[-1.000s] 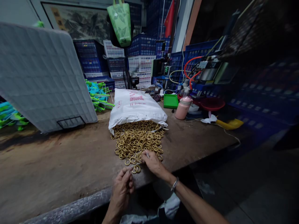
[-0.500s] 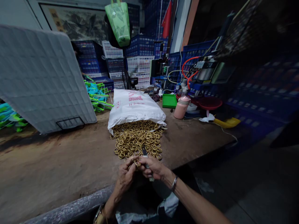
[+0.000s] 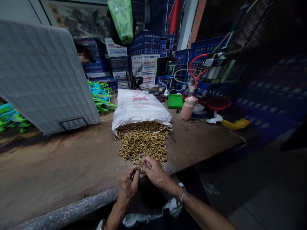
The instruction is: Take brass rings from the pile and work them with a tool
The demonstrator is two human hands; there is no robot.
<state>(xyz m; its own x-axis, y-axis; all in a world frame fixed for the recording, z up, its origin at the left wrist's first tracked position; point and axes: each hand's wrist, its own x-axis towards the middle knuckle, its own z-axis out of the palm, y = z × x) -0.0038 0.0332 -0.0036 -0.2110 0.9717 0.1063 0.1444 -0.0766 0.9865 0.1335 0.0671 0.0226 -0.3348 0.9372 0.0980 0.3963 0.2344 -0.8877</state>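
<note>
My left hand (image 3: 129, 183) is closed at the table's front edge, its thumb and fingers pinching a gold-coloured metal ring (image 3: 139, 170). Close beside it, my right hand (image 3: 154, 172) is curled around a slim knife-like tool (image 3: 148, 165). Only a short bit of that tool shows between the fingers; the rest is hidden. The right fingertips reach the near edge of a heap of gold-coloured rings (image 3: 141, 143). These rings spill from the open mouth of a white woven sack (image 3: 144, 108) with red print, which lies on its side.
Left on the brown table (image 3: 72, 166) stands a grey quilted panel (image 3: 48, 80), with green and blue plastic pieces (image 3: 102, 95) behind it. A pink bottle (image 3: 188, 108), green tray (image 3: 175, 101) and yellow scoop (image 3: 236, 124) lie to the right. A person's head partly shows behind the panel.
My right hand has moved up to the heap's near edge and turned over, so the tool's dark blade no longer shows. My left hand stays low, pinching. The view has shifted slightly.
</note>
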